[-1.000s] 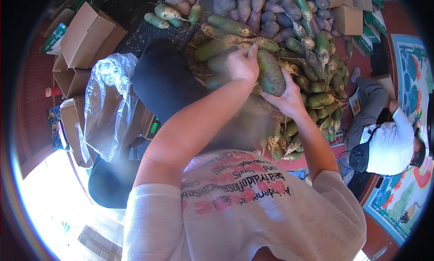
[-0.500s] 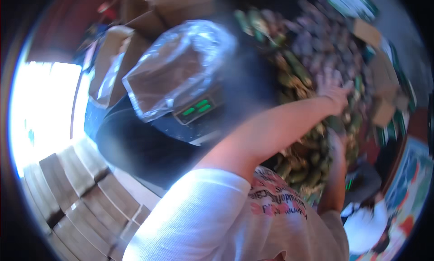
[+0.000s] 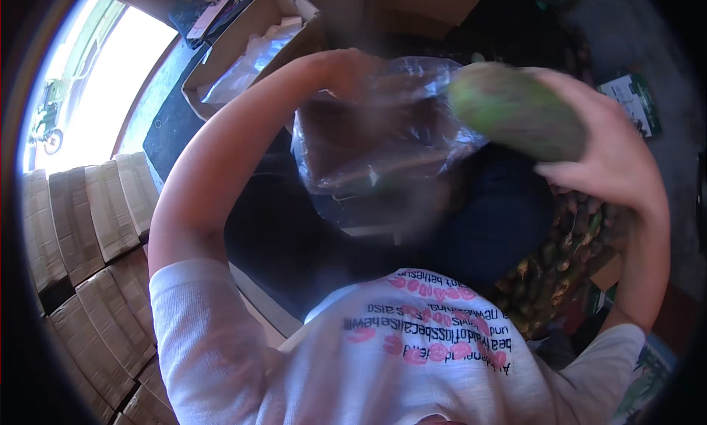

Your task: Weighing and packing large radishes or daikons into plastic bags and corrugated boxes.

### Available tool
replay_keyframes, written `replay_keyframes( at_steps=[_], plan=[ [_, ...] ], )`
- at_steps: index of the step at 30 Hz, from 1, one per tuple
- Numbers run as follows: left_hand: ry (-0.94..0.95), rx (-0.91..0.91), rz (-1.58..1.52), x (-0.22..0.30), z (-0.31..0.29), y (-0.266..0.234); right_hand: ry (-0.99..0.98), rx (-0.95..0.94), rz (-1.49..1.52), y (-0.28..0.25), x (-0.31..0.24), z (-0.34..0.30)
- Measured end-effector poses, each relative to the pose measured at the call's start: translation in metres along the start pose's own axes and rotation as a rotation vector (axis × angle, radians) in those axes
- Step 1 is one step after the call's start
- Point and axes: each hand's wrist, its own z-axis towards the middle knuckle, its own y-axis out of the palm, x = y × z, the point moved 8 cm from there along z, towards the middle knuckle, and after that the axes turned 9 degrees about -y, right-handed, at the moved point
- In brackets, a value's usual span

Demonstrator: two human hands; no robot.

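Where the right hand [image 3: 607, 145] is raised, one large green radish [image 3: 515, 110], slightly blurred, its grip clamped on the right end, thumb below and fingers above. Position of radish: lying crosswise at the upper right edge of the clear plastic bag [image 3: 426, 73]; contact with the plastic cannot be told.

Left hand [image 3: 350, 73]: one, blurred, at the upper left edge of the same bag; whether its grip is together on the plastic or apart cannot be told.

Clear plastic bag: one, mouth spread wide, lining a brown carton [image 3: 361, 138] that stands before the person, between the arms.

Also listed: one open carton [image 3: 210, 73] holding clear plastic, beyond the left forearm; brown boxes [image 3: 88, 233], stacked in rows, far left; one heap of produce [image 3: 545, 285], lower right, beside the dark-clad knee [image 3: 501, 211]; one green-and-white package [image 3: 631, 104], beyond the right hand.
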Motion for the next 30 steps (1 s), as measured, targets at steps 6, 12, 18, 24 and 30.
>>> replay_keyframes(
  at_steps=[6,12,18,24,30],
  plan=[
    [0.139,-0.095,-0.133,-0.035,0.024,0.038,-0.015,-0.925,-0.170,0.234,0.023,0.152],
    [0.102,-0.075,-0.318,-0.056,0.027,0.054,0.112,-0.957,0.345,0.361,0.075,0.160],
    [0.143,-0.019,-0.431,-0.057,0.032,0.054,0.153,-0.939,0.416,0.410,0.094,0.151],
    [0.131,0.079,-0.342,-0.053,0.032,0.052,0.152,-0.858,0.210,0.412,0.097,0.146],
    [0.172,0.144,-0.283,-0.044,0.039,0.060,0.297,-0.339,0.221,0.345,0.106,0.125]
  ],
)
